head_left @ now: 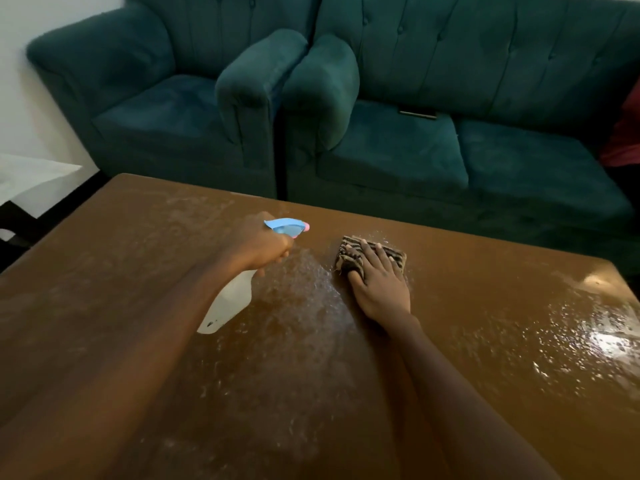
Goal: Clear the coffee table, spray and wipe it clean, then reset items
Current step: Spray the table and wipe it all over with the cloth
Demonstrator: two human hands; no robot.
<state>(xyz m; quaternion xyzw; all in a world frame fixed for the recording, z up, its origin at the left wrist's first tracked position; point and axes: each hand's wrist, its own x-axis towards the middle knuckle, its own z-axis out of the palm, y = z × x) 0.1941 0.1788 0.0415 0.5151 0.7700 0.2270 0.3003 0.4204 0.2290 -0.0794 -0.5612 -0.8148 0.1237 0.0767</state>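
Note:
The brown coffee table (138,306) fills the lower view, its top wet with spray droplets in the middle and at the right. My left hand (258,245) grips a white spray bottle (230,303) with a blue trigger head and pink nozzle, held above the table and aimed to the right. My right hand (377,282) presses flat, fingers straight, on a folded striped cloth (349,254) lying on the table near its far edge.
A teal armchair (156,109) stands beyond the table at the left and a teal sofa (485,140) at the right. A dark flat object (417,114) lies on the sofa seat. Something red (623,133) sits at the sofa's right end.

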